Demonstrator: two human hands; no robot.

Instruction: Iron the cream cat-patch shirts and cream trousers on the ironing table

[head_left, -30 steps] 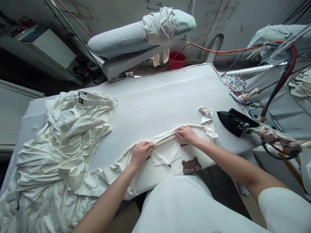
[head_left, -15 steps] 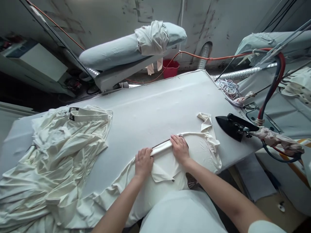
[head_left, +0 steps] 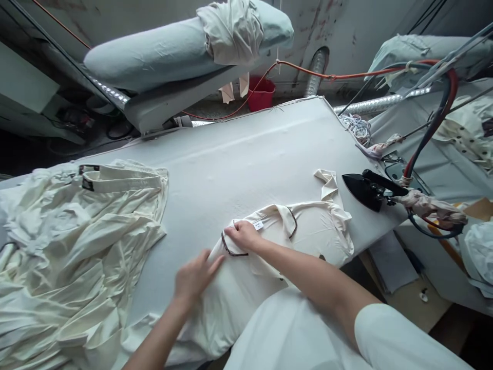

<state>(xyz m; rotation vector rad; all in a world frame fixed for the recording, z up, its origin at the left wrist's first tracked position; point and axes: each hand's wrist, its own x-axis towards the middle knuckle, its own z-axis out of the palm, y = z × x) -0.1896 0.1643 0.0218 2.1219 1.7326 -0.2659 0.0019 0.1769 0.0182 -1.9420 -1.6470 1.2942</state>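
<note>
A cream shirt (head_left: 234, 293) with dark piping on its collar lies on the padded pressing table in front of me. My right hand (head_left: 244, 236) is closed on the left part of the shirt collar (head_left: 233, 249), thumb and fingers gripping the cloth. Just right of those fingers a small white label (head_left: 258, 225) shows inside the neck. My left hand (head_left: 195, 276), slightly blurred, is at the shirt's left shoulder edge, thumb and fingers apart; whether it touches the cloth is unclear. The collar's other point (head_left: 290, 223) lies folded over to the right.
A black iron (head_left: 364, 191) rests at the table's right side, its hoses wrapped in cloth. Crumpled cream garments (head_left: 92, 257) cover the left of the pressing table (head_left: 231, 164). Behind it are a padded sleeve arm (head_left: 154, 54) and a red bucket (head_left: 261, 93).
My right hand has moved left along the collar and grips its left part. My left hand has left the collar, moving left and toward me. The collar has unfolded, exposing the label.
</note>
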